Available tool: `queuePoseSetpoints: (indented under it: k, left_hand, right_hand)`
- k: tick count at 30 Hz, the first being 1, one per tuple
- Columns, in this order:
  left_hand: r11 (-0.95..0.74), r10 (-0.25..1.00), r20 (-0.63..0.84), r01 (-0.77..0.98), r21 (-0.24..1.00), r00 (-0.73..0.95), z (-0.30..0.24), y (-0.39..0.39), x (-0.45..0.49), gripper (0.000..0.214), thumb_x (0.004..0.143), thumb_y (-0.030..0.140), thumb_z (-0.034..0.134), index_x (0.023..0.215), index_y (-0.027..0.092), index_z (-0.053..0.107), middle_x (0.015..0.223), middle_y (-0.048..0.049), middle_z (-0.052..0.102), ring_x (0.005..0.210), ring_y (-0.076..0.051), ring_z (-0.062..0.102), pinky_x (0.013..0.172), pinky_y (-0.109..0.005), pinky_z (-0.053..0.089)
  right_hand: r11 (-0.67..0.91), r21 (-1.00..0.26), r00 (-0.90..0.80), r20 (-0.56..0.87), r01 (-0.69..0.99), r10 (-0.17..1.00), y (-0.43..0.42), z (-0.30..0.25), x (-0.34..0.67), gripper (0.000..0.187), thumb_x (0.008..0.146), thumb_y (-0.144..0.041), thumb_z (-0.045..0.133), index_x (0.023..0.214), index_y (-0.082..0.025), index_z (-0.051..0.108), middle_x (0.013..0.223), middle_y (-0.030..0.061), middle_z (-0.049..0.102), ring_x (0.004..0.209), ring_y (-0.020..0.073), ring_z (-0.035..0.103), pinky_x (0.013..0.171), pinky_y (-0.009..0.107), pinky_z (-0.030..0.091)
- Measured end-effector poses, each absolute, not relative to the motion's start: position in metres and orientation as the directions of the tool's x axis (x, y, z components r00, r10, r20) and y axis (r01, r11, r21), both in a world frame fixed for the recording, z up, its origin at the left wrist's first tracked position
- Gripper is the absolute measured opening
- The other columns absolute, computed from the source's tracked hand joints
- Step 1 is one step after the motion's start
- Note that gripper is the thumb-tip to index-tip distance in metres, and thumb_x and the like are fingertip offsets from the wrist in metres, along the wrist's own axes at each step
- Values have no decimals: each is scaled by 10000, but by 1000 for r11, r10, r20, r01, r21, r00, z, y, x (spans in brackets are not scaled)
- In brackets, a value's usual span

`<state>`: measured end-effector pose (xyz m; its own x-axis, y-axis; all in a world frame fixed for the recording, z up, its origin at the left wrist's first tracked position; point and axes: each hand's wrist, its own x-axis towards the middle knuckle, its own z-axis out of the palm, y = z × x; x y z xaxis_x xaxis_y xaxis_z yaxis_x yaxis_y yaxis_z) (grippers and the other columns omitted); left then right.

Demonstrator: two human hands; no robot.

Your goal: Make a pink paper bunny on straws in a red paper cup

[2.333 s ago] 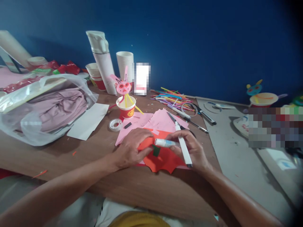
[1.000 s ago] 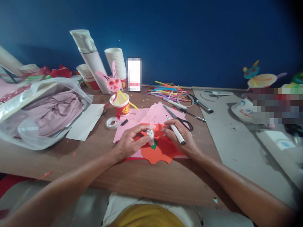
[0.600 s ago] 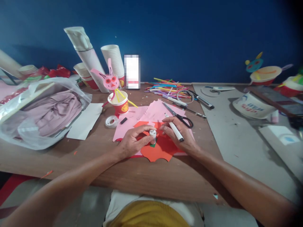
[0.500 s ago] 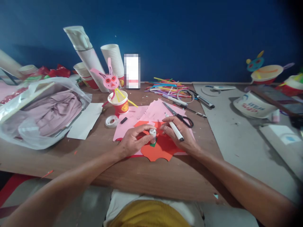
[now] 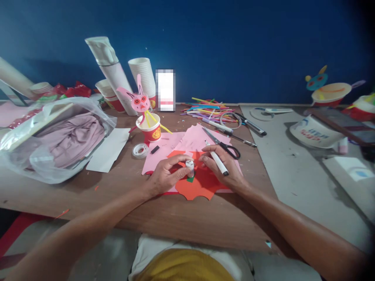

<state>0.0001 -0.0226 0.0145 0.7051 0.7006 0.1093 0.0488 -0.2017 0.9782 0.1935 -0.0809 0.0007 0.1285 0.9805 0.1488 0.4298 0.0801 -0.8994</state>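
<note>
My left hand (image 5: 168,173) is closed round a small white cylinder (image 5: 190,168) with dark marks on top, upright over orange paper. A scrap of green paper (image 5: 190,179) shows just under it. In my right hand (image 5: 225,164) lies a white marker (image 5: 218,162) with a black end, slanting between thumb and fingers. Orange paper (image 5: 195,191) with a scalloped edge is beneath both hands, over pink sheets (image 5: 175,138). A black marker cap (image 5: 155,150) rests on the pink sheet. Scissors (image 5: 230,149) with black handles lie beyond my right hand.
A paper cup (image 5: 149,134) with a pink rabbit head stands beyond the tape roll (image 5: 140,150). Stacked cups (image 5: 142,74) and colourful pipe cleaners (image 5: 205,109) are along the wall. A plastic bag (image 5: 52,171) sits left; a blue-headed cup figure (image 5: 329,93) stands at far right.
The view has shifted slightly, so the scene sits a little further right and lower. Both hands keep nearly the same pose and hold the same things.
</note>
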Motion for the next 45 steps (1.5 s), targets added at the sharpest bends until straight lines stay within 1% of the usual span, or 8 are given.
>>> queuePoseSetpoints:
  k: [5,12,20,25,29,34,40,45]
  left_hand:
    - [-303,814,251,14,953,524,18,-15,-4,183,797,258,594,957,170,599,742,-21,683,676,-137,655,694,-269,535]
    - [-226,894,180,67,972,410,20,-4,-12,231,789,293,592,971,153,564,718,-28,673,624,-152,657,612,-268,534]
    - [-311,929,265,158,937,257,22,15,-32,264,758,286,616,988,157,600,711,-17,650,598,-120,617,550,-215,516]
    - [-293,954,283,102,951,100,26,25,-45,361,756,333,600,1079,172,580,827,-33,642,584,-108,585,427,-181,467]
    - [-385,923,383,35,922,41,31,32,-50,308,760,288,605,1038,158,573,776,-22,632,602,-95,579,505,-171,479]
    - [-461,886,461,9,887,-52,33,41,-57,320,769,278,607,1066,172,554,758,-14,611,628,-99,577,534,-182,486]
    - [-437,899,437,-9,899,-29,34,40,-60,276,782,289,597,1033,181,562,742,-8,609,590,-88,554,517,-179,473]
    - [-392,919,390,29,920,57,33,32,-54,281,768,287,606,1015,159,568,805,-34,632,622,-96,576,516,-179,469]
  right_hand:
    - [95,-887,143,177,452,974,-83,5,192,207,846,-316,506,1023,-208,512,822,27,648,738,158,613,677,281,471]
    - [186,-835,37,238,517,970,-86,-6,191,184,870,-311,468,1027,-221,497,796,10,644,688,145,612,642,259,471]
    - [349,-746,-139,332,567,933,-88,-11,193,217,876,-161,407,1074,-221,472,810,5,669,761,144,629,708,262,460]
    - [453,-563,-248,404,691,880,-90,-10,192,228,822,-154,502,1038,-218,531,931,47,660,841,187,593,751,308,426]
    - [561,-383,-410,409,734,815,-92,-8,185,255,803,-166,528,1056,-200,535,936,80,660,795,203,574,752,342,404]
    - [613,-269,-515,356,743,780,-90,-11,181,266,795,-224,543,1060,-196,548,993,107,656,842,221,581,817,379,381]
    - [503,-220,-381,426,836,820,-87,-16,187,287,827,-146,471,1092,-210,560,898,87,684,798,216,588,837,401,384]
    - [504,-212,-396,399,837,827,-88,-16,183,293,816,-165,507,1098,-217,568,940,92,680,855,228,602,851,404,398]
